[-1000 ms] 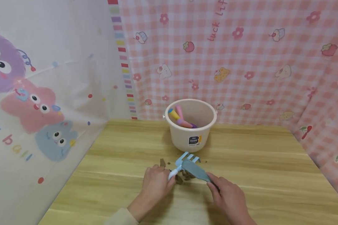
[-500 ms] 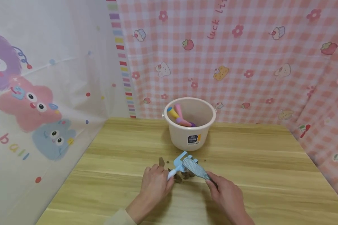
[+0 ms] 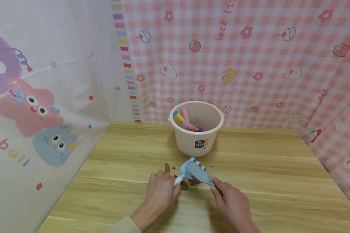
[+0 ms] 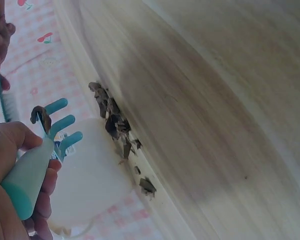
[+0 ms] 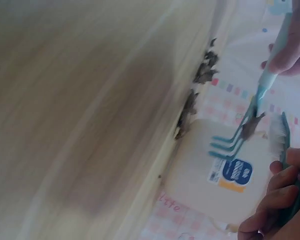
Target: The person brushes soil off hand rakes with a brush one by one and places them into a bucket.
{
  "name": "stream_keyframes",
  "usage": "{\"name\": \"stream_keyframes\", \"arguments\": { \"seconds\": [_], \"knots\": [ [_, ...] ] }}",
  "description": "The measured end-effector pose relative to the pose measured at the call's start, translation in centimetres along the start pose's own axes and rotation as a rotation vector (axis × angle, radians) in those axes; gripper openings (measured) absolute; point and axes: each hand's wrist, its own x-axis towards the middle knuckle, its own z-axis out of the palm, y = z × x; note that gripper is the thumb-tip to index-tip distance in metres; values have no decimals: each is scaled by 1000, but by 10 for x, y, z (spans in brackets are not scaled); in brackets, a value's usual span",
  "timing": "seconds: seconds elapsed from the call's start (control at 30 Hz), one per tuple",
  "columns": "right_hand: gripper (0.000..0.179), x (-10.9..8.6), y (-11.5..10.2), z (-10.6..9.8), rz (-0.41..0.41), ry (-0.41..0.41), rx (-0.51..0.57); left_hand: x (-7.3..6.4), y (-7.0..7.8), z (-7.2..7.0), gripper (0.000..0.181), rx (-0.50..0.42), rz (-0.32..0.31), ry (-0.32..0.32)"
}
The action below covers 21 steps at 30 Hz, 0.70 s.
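My left hand (image 3: 161,191) grips the white handle of a light blue hand rake (image 3: 178,180), its tines pointing away from me and held over the table. A brown clump (image 4: 41,117) clings to the rake near the base of the tines. In my right hand (image 3: 233,203) is a grey-green brush (image 3: 199,172), its head crossing over the rake in the head view. Pale bristles (image 5: 277,134) face the rake in the right wrist view. Brown crumbled bits of dirt (image 3: 184,185) lie on the table beneath both tools.
Just beyond the tools stands a beige bucket (image 3: 186,145) holding several pink, yellow and purple handles (image 3: 179,117). A larger dirt piece (image 3: 167,167) lies by my left knuckles on the wooden table (image 3: 265,161). Patterned cloths (image 3: 250,81) hang behind and at the sides.
The brush has rolled in my right hand, so a textured face shows where a smooth one did, and its head has shifted slightly left over the rake. My left hand stays nearly still.
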Motion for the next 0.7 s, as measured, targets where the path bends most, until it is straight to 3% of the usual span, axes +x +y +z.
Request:
{"name": "stream_keyframes", "arguments": {
  "seconds": [0.1, 0.2, 0.47, 0.7],
  "knots": [
    [28, -2, -2, 1, -58, 30, -20, 0, 1, 0, 26, -2, 14, 13],
    [28, -2, -2, 2, -62, 36, -41, 0, 2, -1, 25, -7, 21, 14],
    [26, 2, 3, 2, 21, 4, -27, -3, 3, -1, 26, 14, 54, 16],
    [29, 4, 9, -2, 120, -43, 50, -5, 4, 1, 26, 16, 65, -17]
  ]
}}
